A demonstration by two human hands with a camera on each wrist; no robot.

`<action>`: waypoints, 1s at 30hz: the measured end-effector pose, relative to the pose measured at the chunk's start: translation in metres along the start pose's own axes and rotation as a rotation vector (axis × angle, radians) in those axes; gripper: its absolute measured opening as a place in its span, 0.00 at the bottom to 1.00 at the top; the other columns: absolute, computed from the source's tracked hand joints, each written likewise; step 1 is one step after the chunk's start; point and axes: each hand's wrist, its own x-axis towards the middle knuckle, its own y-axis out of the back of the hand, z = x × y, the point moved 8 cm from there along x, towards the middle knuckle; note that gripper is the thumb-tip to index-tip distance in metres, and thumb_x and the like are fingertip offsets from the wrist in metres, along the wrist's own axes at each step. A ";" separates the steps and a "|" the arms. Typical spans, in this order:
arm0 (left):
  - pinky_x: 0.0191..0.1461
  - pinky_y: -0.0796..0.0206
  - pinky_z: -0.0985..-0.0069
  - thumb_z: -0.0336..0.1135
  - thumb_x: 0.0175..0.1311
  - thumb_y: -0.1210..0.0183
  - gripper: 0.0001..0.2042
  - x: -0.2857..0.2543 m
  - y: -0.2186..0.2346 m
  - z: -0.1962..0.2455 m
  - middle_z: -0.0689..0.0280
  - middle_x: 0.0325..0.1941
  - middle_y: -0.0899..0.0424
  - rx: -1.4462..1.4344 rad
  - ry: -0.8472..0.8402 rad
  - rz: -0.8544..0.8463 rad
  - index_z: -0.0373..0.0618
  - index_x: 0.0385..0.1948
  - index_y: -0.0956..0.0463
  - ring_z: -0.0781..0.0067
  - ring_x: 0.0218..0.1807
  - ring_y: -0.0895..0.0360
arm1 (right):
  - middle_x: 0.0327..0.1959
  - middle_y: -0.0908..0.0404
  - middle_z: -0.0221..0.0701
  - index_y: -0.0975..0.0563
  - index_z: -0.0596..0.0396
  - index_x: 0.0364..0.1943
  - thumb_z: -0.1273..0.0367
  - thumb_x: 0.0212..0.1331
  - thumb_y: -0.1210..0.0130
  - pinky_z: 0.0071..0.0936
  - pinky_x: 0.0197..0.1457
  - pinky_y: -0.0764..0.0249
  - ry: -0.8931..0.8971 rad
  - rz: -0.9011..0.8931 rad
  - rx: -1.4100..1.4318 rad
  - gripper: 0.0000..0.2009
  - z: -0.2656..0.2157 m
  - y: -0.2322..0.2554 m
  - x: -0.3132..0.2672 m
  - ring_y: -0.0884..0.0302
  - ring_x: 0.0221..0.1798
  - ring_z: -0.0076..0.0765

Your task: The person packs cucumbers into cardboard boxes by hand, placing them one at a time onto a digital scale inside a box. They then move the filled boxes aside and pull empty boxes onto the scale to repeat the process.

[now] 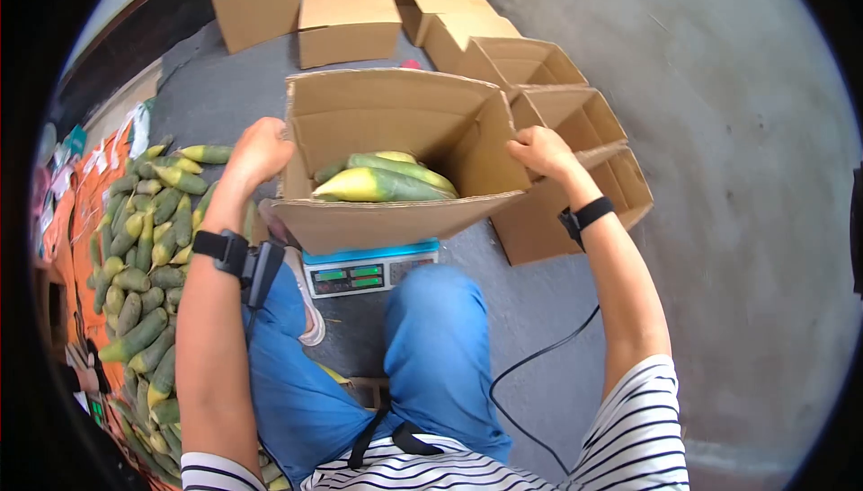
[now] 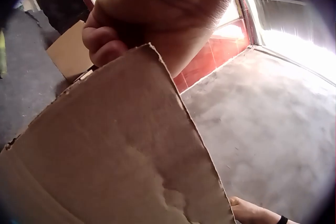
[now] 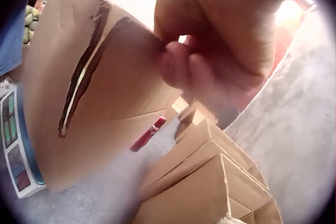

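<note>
Both hands grip a tall open cardboard box (image 1: 387,221) by its opposite upper edges. My left hand (image 1: 261,151) holds the left edge, its fingers curled over the cardboard in the left wrist view. At the right edge, my right hand (image 1: 544,151) pinches the rim between thumb and curled fingers. Inside the box lie several long, tapered green-and-yellow vegetables or fruits (image 1: 387,184). Below and partly hidden by the box, a digital scale (image 1: 360,286) with a blue top shows lit green displays. The box overlaps the scale's top in the head view.
A large heap of the same green produce (image 1: 148,248) lies on an orange sheet at the left. Open cardboard boxes (image 1: 575,118) line the right side, and more boxes (image 1: 349,28) stand at the back. A black cable (image 1: 530,370) crosses the floor near my right leg.
</note>
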 end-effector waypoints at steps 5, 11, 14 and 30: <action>0.39 0.32 0.59 0.28 0.49 0.48 0.08 -0.025 -0.006 0.043 0.44 0.23 0.25 -0.033 -0.218 0.066 0.31 0.25 0.27 0.49 0.30 0.21 | 0.24 0.23 0.49 0.24 0.61 0.22 0.60 0.55 0.49 0.44 0.37 0.28 0.015 0.096 0.093 0.17 0.032 -0.003 -0.092 0.22 0.31 0.53; 0.38 0.31 0.59 0.29 0.49 0.48 0.08 -0.084 -0.059 0.161 0.46 0.24 0.22 -0.145 -0.548 -0.179 0.32 0.27 0.25 0.48 0.30 0.22 | 0.16 0.30 0.44 0.28 0.64 0.20 0.62 0.59 0.47 0.39 0.26 0.36 -0.206 0.247 0.308 0.18 0.127 -0.019 -0.272 0.33 0.19 0.40; 0.40 0.32 0.54 0.30 0.48 0.47 0.09 -0.123 -0.126 0.210 0.43 0.27 0.23 -0.190 -0.742 -0.370 0.32 0.27 0.26 0.41 0.34 0.24 | 0.12 0.37 0.36 0.30 0.65 0.20 0.63 0.60 0.46 0.33 0.22 0.41 -0.452 0.306 0.399 0.18 0.194 -0.041 -0.379 0.41 0.19 0.23; 0.26 0.41 0.71 0.34 0.61 0.42 0.13 -0.142 -0.112 0.243 0.62 0.17 0.35 -0.243 -0.729 -0.307 0.37 0.23 0.35 0.76 0.22 0.34 | 0.24 0.25 0.21 0.23 0.56 0.30 0.61 0.68 0.49 0.18 0.28 0.31 -0.808 0.719 0.424 0.14 0.281 -0.050 -0.595 0.30 0.26 0.15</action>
